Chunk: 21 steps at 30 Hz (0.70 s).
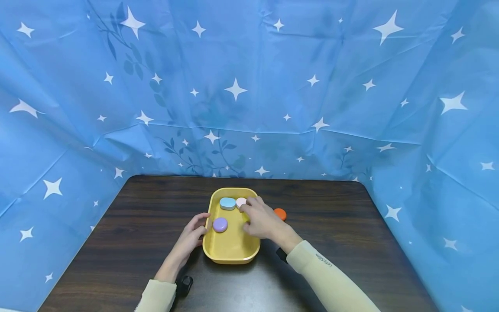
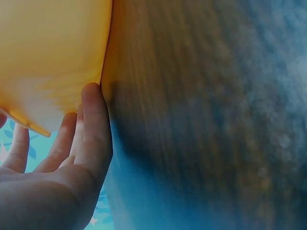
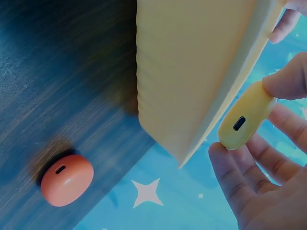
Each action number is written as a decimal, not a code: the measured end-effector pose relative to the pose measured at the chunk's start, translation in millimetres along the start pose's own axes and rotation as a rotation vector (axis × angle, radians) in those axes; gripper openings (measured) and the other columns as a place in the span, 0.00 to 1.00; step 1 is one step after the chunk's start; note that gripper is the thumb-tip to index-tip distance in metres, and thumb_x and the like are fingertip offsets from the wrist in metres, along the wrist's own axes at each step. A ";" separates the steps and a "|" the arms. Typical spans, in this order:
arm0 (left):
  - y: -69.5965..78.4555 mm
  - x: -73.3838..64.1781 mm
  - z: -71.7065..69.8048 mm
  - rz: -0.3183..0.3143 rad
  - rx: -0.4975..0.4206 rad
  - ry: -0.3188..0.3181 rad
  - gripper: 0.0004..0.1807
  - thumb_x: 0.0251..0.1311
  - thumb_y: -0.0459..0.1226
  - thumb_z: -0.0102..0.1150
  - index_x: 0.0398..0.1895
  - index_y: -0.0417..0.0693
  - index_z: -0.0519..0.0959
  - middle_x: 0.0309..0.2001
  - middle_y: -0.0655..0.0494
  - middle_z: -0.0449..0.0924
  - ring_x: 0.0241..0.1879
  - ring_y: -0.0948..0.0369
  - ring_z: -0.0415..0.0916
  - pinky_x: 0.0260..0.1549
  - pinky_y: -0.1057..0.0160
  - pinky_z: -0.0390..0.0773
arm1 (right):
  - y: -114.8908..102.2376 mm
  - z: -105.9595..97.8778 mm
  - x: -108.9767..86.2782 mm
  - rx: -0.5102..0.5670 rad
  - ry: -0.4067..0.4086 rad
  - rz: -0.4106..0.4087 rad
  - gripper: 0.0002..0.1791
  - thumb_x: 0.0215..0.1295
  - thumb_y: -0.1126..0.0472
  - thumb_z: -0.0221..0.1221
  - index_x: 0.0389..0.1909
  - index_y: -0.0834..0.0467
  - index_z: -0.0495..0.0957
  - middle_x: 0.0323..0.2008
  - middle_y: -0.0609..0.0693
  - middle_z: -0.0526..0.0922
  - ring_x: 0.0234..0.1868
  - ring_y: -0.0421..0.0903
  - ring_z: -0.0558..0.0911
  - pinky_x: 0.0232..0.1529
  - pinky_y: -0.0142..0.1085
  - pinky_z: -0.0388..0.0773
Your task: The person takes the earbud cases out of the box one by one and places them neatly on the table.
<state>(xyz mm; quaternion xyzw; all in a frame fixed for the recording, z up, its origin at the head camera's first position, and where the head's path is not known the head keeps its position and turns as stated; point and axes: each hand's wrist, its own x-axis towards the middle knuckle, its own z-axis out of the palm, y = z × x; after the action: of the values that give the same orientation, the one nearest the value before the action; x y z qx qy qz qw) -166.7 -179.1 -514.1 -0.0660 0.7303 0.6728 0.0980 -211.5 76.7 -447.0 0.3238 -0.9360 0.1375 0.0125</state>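
Note:
My right hand is over the right side of a yellow tray. Between thumb and fingertips it pinches a yellow earbud case with a small dark port slot. Inside the tray, a light blue case and a pale pink case lie near the far end; a purple case is by the left wall. My left hand touches the tray's left side with fairly straight fingers against the outer wall.
An orange case with a similar slot lies on the dark wooden table, just right of the tray. A blue curtain with white stars hangs behind and at both sides. Dark wrist bands are worn on both wrists.

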 end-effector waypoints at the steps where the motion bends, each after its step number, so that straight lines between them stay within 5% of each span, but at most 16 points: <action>1: 0.0 0.2 -0.2 0.001 -0.002 0.000 0.28 0.65 0.33 0.49 0.70 0.50 0.69 0.65 0.40 0.70 0.59 0.47 0.74 0.52 0.47 0.79 | 0.0 -0.5 -0.3 -0.002 -0.002 0.002 0.20 0.56 0.61 0.61 0.52 0.56 0.83 0.46 0.49 0.73 0.47 0.48 0.68 0.43 0.38 0.74; 21: 0.1 0.1 -0.3 0.007 -0.001 -0.005 0.28 0.65 0.33 0.49 0.70 0.50 0.68 0.65 0.40 0.70 0.59 0.47 0.74 0.51 0.47 0.80 | 13.5 -2.8 -7.0 0.010 -0.001 0.035 0.19 0.57 0.61 0.62 0.52 0.56 0.83 0.48 0.51 0.73 0.46 0.48 0.68 0.41 0.38 0.73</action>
<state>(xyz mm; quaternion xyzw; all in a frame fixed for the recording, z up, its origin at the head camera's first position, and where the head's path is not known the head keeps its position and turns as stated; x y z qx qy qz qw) -166.9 -179.3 -514.1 -0.0617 0.7299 0.6738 0.0971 -214.4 91.8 -448.4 0.3075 -0.9408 0.1421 0.0080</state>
